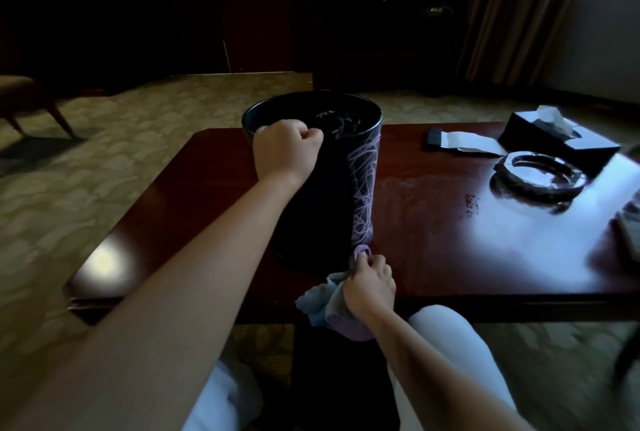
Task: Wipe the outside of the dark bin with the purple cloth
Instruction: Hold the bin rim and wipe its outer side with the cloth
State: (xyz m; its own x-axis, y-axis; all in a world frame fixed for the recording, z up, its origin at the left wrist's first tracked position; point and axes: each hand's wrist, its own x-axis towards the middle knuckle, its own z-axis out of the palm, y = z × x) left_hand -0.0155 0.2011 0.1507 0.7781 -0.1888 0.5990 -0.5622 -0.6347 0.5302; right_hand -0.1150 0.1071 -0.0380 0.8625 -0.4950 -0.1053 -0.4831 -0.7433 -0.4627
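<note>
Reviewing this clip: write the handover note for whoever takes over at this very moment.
Left hand: grips the near rim of the dark bin, steadying it upright on the red-brown table.
Right hand: holds the bunched purple cloth, its tip pressed against the bin's base on the near right side.
Done: cannot tell how much of the outside has been wiped.
Left: work the cloth around the rest of the wall.

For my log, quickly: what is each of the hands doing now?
Left hand: closed, gripping the bin rim.
Right hand: closed, holding the cloth at the bin's base.
</note>
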